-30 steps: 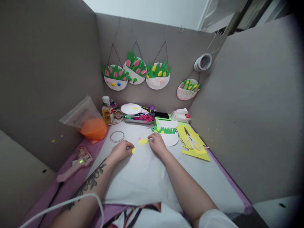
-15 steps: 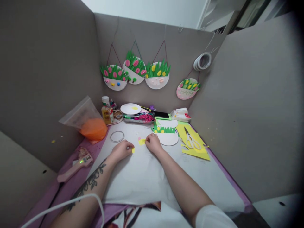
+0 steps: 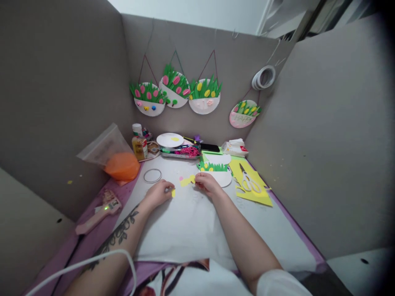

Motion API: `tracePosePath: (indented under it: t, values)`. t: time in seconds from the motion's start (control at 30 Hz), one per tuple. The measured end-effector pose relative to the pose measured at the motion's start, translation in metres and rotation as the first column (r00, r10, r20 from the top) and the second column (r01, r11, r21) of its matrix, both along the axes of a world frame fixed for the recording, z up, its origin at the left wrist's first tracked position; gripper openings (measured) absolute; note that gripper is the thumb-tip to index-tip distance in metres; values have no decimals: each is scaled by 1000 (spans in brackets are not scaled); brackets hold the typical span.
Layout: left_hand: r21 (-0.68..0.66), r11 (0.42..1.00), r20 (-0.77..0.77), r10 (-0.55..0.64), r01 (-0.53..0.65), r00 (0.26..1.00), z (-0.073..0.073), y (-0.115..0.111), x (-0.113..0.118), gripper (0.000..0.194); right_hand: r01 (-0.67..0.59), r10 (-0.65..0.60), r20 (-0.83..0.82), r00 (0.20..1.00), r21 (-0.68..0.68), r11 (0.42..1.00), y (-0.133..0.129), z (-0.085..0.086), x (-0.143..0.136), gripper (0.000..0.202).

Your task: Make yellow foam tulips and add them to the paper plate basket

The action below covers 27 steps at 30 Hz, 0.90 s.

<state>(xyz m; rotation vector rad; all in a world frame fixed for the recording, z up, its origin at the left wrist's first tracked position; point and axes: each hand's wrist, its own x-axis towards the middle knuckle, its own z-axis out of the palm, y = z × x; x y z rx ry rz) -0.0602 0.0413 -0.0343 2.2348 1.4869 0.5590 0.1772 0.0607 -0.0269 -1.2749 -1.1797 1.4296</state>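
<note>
- The left hand [image 3: 159, 192] is to the left of the grass plate [image 3: 220, 179] and a bit nearer. It pinches a small yellow piece [image 3: 173, 193] in its fingertips.
- The small yellow piece is longer than it is wide. Its long way runs near to far, with one end pointing away from the person.
- The right hand [image 3: 208, 183] is at the near left edge of the grass plate and hides part of it. Its fingers are bent together and pinch the right end of some yellow paper [image 3: 187, 181].
- The yellow paper is just left of the grass plate. Its long way goes side to side, and the right end tips up. I cannot tell if it is one bit or two.
- A pink dot [image 3: 181, 179] is by the left end of the yellow paper.
- The scissors [image 3: 249, 181] are right of the grass plate, on a yellow sheet [image 3: 262, 198], with their tips pointing away.
- A thin ring [image 3: 152, 176] is far to the left of the grass plate.
- A tray [image 3: 180, 154] of craft bits is behind and left of the grass plate.
- Half a second ago, the right hand was a little more to the left. Now it covers more of the grass plate. The left hand looks almost the same.
</note>
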Motion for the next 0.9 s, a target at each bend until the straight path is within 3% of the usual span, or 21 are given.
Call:
tracePosePath:
  t: [0.27, 0.37, 0.43, 0.6, 0.73, 0.9]
  values:
    - [24, 999, 222, 39, -45, 974, 5, -1, 3, 31, -8, 8, -61, 998, 4, 1000, -7, 4, -8, 8]
    - [-20, 994, 353, 103, -103, 930, 14, -6, 8, 26, -31, 32, -12, 999, 68, 997, -15, 4, -20, 8]
    - [-58, 995, 422, 95, -77, 902, 20, -11, 13, 23, -72, 66, 46, 997, 151, 986, -21, 3, -30, 7]
    - [-122, 991, 542, 24, 51, 840, 25, -20, 23, 19, -130, 48, 212, 976, 392, 911, -35, 3, -50, 8]
    - [-234, 972, 602, 144, 1, 786, 25, -19, 24, 14, -132, 0, 263, 965, 484, 865, -38, 7, -50, 20]
    - [-329, 944, 697, 245, -3, 673, 29, -19, 24, 20, -249, 23, 346, 938, 625, 740, -40, 11, -43, 27]
